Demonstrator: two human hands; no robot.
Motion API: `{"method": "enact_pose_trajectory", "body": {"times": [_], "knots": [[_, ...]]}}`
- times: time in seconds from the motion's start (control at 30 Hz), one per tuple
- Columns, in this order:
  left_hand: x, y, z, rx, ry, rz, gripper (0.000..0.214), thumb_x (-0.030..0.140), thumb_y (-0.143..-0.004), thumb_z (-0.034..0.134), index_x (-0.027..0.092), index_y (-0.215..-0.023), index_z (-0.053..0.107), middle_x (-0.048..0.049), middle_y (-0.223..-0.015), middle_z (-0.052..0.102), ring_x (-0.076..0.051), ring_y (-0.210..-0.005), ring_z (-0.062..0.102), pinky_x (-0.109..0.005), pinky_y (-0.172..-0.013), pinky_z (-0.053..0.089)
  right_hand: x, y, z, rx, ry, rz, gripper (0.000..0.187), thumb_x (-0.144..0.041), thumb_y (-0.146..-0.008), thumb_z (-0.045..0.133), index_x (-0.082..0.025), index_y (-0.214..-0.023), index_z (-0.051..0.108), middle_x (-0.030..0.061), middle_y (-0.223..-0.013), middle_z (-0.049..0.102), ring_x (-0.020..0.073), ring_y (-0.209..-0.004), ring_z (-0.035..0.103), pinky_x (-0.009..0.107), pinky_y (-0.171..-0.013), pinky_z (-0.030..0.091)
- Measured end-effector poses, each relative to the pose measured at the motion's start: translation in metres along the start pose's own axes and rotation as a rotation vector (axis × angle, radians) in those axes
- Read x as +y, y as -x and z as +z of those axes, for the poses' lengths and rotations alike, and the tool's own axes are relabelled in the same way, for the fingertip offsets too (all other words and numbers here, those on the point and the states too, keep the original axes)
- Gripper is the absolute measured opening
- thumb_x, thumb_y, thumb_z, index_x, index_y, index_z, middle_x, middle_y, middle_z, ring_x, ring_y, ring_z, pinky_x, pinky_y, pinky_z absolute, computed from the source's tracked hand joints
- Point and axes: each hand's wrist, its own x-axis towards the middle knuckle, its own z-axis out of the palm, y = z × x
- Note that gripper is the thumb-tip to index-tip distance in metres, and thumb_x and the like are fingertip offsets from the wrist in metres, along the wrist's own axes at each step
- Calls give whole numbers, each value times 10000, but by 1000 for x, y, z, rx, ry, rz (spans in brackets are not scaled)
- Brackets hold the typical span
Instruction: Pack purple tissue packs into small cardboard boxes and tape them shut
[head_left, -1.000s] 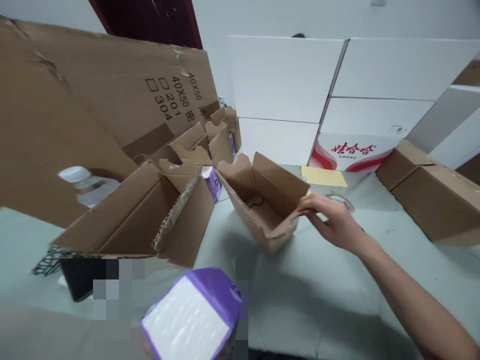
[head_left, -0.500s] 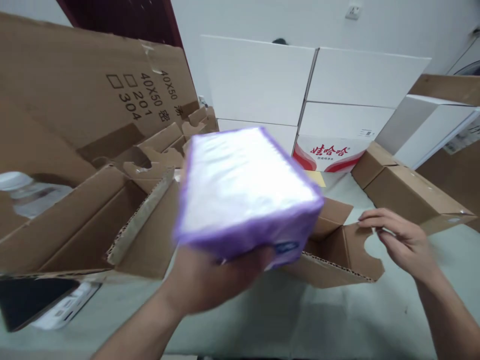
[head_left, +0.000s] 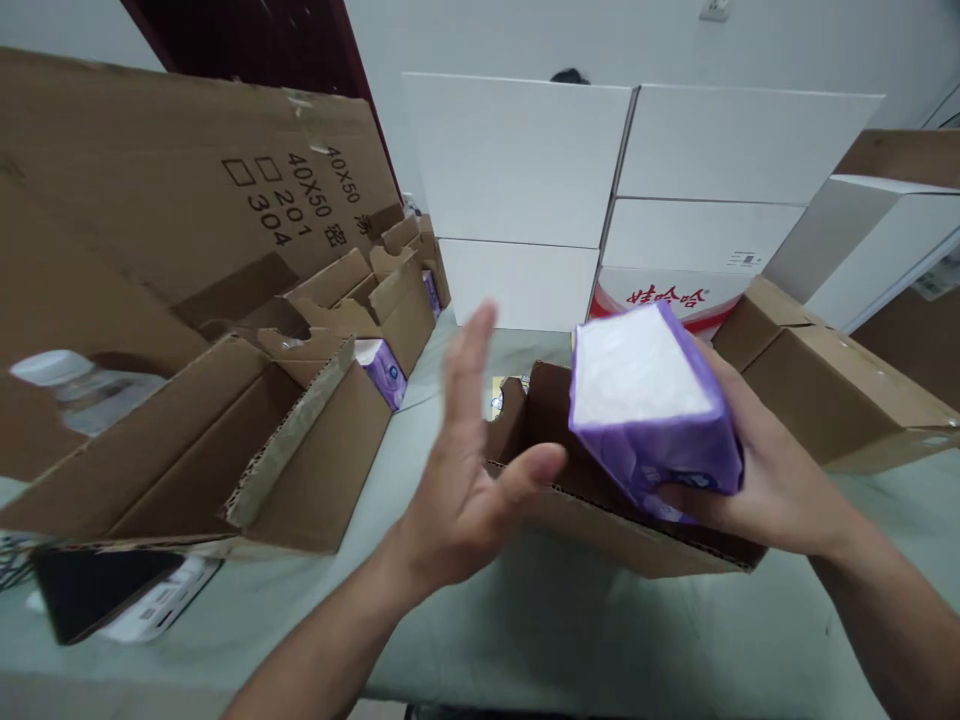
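Observation:
My right hand (head_left: 772,480) grips a purple-and-white tissue pack (head_left: 649,405) from below and holds it tilted over a small open cardboard box (head_left: 600,520) on the table. My left hand (head_left: 465,470) hovers just left of the pack, fingers stretched upward and thumb out, holding nothing. The box's inside is mostly hidden behind the pack and my hands.
Open cardboard boxes (head_left: 225,450) stand in a row at the left, some with purple packs (head_left: 384,367) inside. A water bottle (head_left: 82,385), a large cardboard sheet (head_left: 187,190), white cartons (head_left: 637,180), a closed brown box (head_left: 832,375) and a dark phone (head_left: 90,590) surround the spot.
The tissue pack passed from my left hand to my right hand and moved right, over the small box. My left hand let go and opened.

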Motion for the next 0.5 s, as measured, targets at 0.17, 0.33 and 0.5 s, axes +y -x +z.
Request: {"method": "enact_pose_trajectory", "body": {"times": [0.17,0.33,0.5], "knots": [[-46,59,-16,216,42,-151,589,439,-958,594,311,-1503,409,-62,-1628,360,-278,-1541,283,-479,-1268,259,9,15,6,-147,168,-43,993,-571,-741,786,-348,-1592,327,149,-1400,546,391,-1177,625,503,-876,604],[-55,85,-3,100,70,-282,561,306,-960,621,321,-1487,430,-83,-1586,433,-250,-1484,401,-408,-1216,368,19,28,-6,-59,200,30,537,-533,-922,606,-365,-1430,559,102,-1459,543,362,-1314,546,508,-975,567],[-50,87,-4,5,47,-147,178,176,-974,576,304,-1073,652,-19,-1454,588,-204,-1369,545,-332,-1117,482,73,75,4,280,-66,418,516,-481,-997,507,-350,-1496,475,117,-1305,693,303,-1207,669,435,-919,606]]}}
